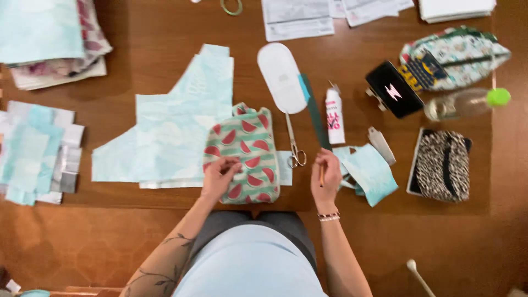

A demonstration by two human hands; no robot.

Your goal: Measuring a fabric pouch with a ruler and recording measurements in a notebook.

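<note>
The watermelon-print pouch (243, 155) lies on the wooden table (148, 66), its lower left edge under the left hand (219, 177), whose curled fingers seem to pinch the fabric. Beside the pouch, the right hand (325, 177) pinches a pencil (322, 177) between pressed fingers. Scissors (294, 146) lie between both hands; pale blue fabric scraps (369, 171) sit just right of the right fingers.

The pouch (245, 157) under the left hand (219, 176) is striped mint and cream with red watermelon slices, and at its nine o'clock lies pale aqua fabric (170, 132) with a faint white leaf print on the brown wooden table (137, 55). At three o'clock sit a black-and-white leopard-spotted bag (443, 165) and a bottle with a lime-green cap (499, 97).
</note>
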